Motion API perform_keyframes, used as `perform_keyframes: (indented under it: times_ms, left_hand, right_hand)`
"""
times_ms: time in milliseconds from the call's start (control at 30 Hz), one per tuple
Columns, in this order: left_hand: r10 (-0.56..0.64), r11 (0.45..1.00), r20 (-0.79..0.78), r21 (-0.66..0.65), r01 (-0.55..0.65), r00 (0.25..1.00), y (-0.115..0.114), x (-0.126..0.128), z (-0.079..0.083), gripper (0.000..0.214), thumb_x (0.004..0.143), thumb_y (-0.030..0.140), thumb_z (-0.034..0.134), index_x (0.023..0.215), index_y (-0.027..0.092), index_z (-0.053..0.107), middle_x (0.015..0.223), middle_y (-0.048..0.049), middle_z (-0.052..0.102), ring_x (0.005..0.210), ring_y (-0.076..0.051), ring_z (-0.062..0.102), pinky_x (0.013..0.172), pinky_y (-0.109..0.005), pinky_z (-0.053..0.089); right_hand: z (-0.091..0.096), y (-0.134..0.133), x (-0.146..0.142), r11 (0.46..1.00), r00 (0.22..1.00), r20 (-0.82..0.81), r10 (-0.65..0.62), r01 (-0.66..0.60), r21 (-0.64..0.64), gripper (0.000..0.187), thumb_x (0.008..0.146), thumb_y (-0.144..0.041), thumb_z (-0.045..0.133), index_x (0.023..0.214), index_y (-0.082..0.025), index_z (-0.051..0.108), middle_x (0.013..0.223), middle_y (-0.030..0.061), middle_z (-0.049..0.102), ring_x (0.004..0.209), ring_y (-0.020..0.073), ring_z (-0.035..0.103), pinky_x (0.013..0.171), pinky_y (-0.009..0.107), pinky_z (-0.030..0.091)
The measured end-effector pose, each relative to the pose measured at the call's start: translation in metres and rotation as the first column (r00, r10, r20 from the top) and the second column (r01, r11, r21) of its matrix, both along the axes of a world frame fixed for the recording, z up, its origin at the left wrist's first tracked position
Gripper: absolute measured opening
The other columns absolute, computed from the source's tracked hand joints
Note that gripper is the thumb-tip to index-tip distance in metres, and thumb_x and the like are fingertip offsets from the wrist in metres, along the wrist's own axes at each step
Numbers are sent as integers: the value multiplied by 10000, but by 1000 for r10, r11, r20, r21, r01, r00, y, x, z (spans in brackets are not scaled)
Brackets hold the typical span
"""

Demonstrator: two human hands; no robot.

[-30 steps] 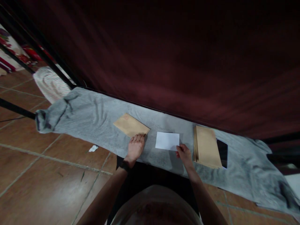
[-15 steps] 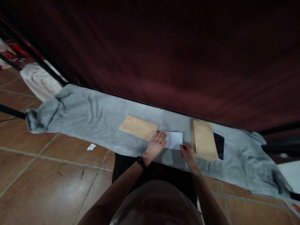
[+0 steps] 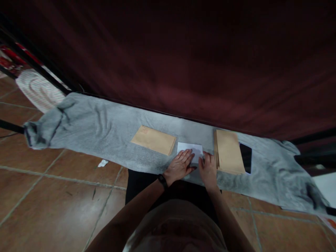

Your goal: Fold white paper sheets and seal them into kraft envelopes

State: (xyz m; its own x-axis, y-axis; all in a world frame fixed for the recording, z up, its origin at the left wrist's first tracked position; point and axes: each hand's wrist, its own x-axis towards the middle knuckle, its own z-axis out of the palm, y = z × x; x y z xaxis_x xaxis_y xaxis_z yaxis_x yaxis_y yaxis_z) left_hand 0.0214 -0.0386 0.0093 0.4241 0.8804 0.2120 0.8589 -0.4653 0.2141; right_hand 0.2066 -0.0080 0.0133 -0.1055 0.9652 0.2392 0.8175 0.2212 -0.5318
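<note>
A folded-looking sheet of white paper lies on the grey cloth in front of me. My left hand is pressed flat over its lower left part, fingers stretched out. At the paper's right edge rests my right hand, thumb and fingers apart, the fingertips touching or very close to that edge. Left of the paper lies a brown envelope with a reddish mark in its upper corner. Just right of my right hand is a stack of brown envelopes.
A dark phone lies beside the envelope stack. The long narrow surface is covered by a grey cloth, wrinkled at both ends. A dark red curtain hangs behind it. A white scrap lies on the tiled floor.
My left hand has slid right, farther onto the paper. My right hand has gone from pinching the paper's lower right corner to lying with fingers forward along its right edge.
</note>
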Motion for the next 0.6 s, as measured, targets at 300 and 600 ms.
perform_keyframes:
  times_ms: [300, 600]
  left_hand:
    - [42, 999, -6, 23, -42, 999, -3, 2, -13, 632, 988, 190, 373, 1589, 14, 287, 1620, -220, 378, 1543, -251, 310, 1283, -464, 240]
    - [127, 986, 44, 103, -131, 991, -14, -9, -12, 674, 1037, 308, 392, 1635, 94, 167, 1643, -194, 352, 1538, -273, 320, 1240, -490, 359]
  right_hand:
    - [-15, -15, -35, 935, 922, 172, 347, -353, 6, 552, 1092, -323, 262, 1624, -180, 308, 1668, 96, 345, 1549, 220, 304, 1270, 491, 269]
    - [-19, -14, -24, 974, 932, 308, 193, -220, 55, 533, 1082, -295, 369, 1578, -103, 392, 1641, 160, 368, 1526, 280, 355, 1242, 501, 307]
